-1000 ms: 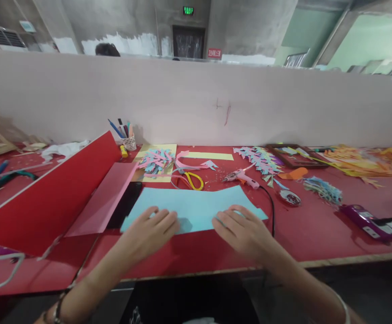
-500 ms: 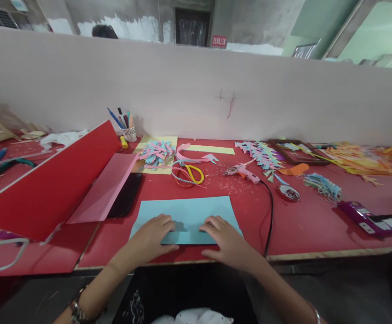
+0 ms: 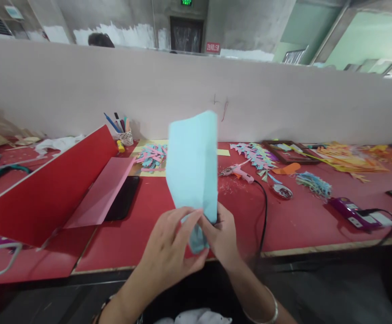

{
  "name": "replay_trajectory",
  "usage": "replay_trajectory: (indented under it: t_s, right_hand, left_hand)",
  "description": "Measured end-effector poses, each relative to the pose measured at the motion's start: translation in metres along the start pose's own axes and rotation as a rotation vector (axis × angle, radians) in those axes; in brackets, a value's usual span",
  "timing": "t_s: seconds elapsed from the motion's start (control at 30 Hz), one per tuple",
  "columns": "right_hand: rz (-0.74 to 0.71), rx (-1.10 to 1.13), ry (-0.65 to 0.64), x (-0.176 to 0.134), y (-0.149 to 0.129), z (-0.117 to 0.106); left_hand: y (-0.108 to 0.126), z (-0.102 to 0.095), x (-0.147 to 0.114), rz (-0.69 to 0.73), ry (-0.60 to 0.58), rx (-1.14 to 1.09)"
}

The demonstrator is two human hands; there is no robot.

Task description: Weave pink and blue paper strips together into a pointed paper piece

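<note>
A light blue sheet of paper [image 3: 191,162] stands raised above the table, with a fold running along its right side. My left hand [image 3: 172,240] pinches its lower end, thumb and fingertips against the paper. From the right, my right hand [image 3: 223,234] grips the same lower end, its thumb meeting the left fingertips; some of its fingers are hidden behind the paper. Behind the sheet lies a heap of pink and blue paper strips [image 3: 151,155] on yellow paper. To the right rests a pink glue gun [image 3: 238,172] with a black cord.
Leftward, a red board [image 3: 57,189] leans up beside a pink sheet [image 3: 103,193] and a black phone [image 3: 123,198]. A pen cup [image 3: 126,136] stands by the white partition [image 3: 115,85]. Rightward lie a fringed paper strip [image 3: 256,153], a blue-green tassel bundle [image 3: 314,183] and a purple device [image 3: 351,213].
The blue paper has gone from lying flat on the table to being held upright. Both hands have come together at its lower end. The view has shifted slightly.
</note>
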State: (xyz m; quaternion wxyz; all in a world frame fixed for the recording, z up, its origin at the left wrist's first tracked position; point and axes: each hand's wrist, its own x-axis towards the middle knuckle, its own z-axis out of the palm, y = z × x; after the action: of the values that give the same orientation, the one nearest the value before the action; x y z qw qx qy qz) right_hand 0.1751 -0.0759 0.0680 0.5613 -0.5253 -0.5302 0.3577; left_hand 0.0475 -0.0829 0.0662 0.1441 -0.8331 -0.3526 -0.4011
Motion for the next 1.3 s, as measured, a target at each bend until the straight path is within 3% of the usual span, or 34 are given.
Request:
replay_trajectory:
  t_s: [0.1, 0.2, 0.3, 0.4, 0.6, 0.67, 0.83, 0.97, 1.1, 1.3]
  right_hand:
    - [-0.026, 0.176, 0.125, -0.009, -0.004, 0.014]
    - [-0.218, 0.175, -0.027, -0.015, -0.001, 0.013]
    - [-0.375, -0.106, -0.267, -0.019, 0.006, -0.002]
    - [-0.456, -0.449, -0.358, -0.024, 0.02, -0.023]
    - [-0.799, -0.939, -0.106, -0.047, 0.059, -0.038]
    - [-0.802, -0.986, -0.156, -0.05, 0.066, -0.035]
    - [-0.65, -0.975, -0.419, -0.042, 0.066, -0.033]
    - [-0.577, -0.95, -0.529, -0.036, 0.064, -0.039]
    - [-0.588, -0.893, -0.496, -0.036, 0.068, -0.041]
    - [-0.646, -0.873, -0.377, -0.029, 0.073, -0.034]
  left_hand:
    - [0.009, -0.002, 0.0, 0.002, -0.098, -0.043]
    - [-0.002, -0.006, -0.001, 0.084, -0.103, 0.037]
    - [-0.018, -0.008, -0.006, 0.213, -0.125, 0.154]
    - [-0.027, -0.002, -0.023, 0.253, -0.185, 0.215]
    - [-0.031, 0.022, -0.063, 0.237, -0.303, 0.131]
    - [-0.033, 0.025, -0.068, 0.255, -0.341, 0.12]
    - [-0.037, 0.024, -0.066, 0.251, -0.401, 0.074]
    - [-0.042, 0.02, -0.068, 0.208, -0.352, -0.004]
    - [-0.051, 0.014, -0.076, 0.127, -0.288, -0.109]
    - [-0.061, 0.013, -0.082, -0.059, -0.324, -0.154]
